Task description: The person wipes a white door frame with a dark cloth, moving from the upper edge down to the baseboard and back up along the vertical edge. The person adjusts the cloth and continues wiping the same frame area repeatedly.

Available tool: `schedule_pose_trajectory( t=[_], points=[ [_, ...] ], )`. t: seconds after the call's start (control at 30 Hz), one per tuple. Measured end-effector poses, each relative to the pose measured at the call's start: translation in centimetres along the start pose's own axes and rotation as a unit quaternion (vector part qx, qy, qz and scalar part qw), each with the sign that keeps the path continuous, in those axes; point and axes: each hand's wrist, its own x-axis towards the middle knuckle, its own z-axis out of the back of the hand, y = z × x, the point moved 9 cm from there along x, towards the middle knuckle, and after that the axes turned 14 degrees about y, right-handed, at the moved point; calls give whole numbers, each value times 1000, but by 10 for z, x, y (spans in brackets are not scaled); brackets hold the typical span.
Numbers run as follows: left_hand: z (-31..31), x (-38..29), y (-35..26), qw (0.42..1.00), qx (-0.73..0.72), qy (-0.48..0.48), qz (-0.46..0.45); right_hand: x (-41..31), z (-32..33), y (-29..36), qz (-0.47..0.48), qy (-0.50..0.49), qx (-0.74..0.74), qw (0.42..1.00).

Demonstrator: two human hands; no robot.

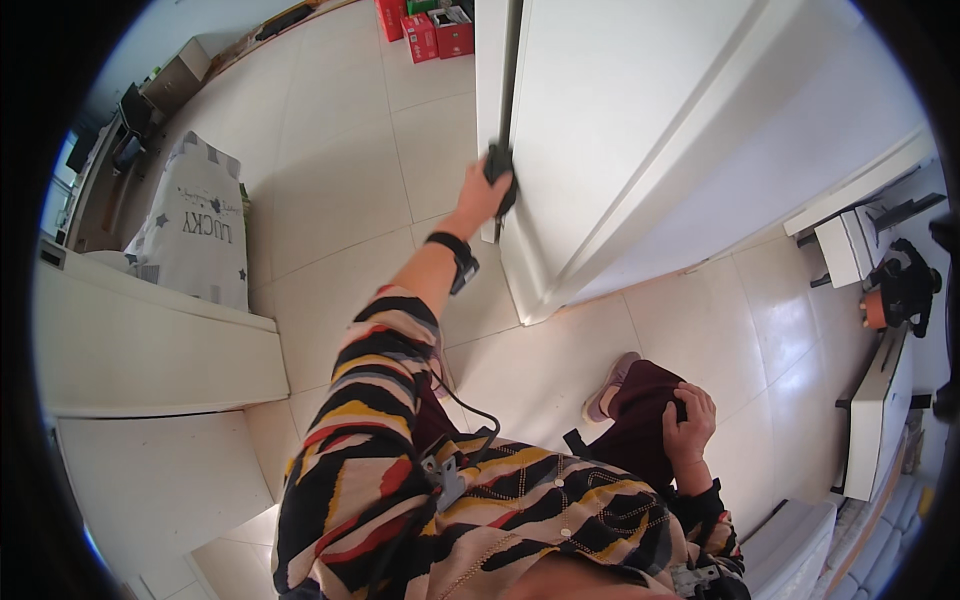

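My left hand [482,193] is stretched forward, its fingers closed around a dark, blurred object [500,176], perhaps a cloth. It presses this against the narrow edge of a white door panel [600,150], beside a dark vertical gap [513,75]. What the object is exactly cannot be made out. A black band with a small device [459,259] circles my left wrist. Lower right, my right hand [690,424] rests on the knee of my dark red trousers [637,435]. Nothing is in it, and its thumb sits apart from the fingers.
Red boxes [442,34] stand on the tiled floor [337,165] far ahead. A printed fabric cover [202,225] drapes something at left, behind a white panel [157,337]. At right are a white drawer unit [847,244], a black shape [904,289] and a low white cabinet [874,420].
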Motion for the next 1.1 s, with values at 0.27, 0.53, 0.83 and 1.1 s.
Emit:
schedule_pose_trajectory(
  t=[0.27,0.53,0.83,1.1],
  points=[
    [-184,-175,134,917,-149,254,271,3,2,-5,-4,-7,-10,1000],
    [-152,-245,-30,795,-434,344,247,-11,7,-16,19,-34,12,999],
    [-42,-281,-212,774,-581,250,34,-1,-4,-11,-16,145,302,942],
    [-70,-335,-277,856,-396,321,-80,6,-41,136,128,244,782,559]
  ],
)
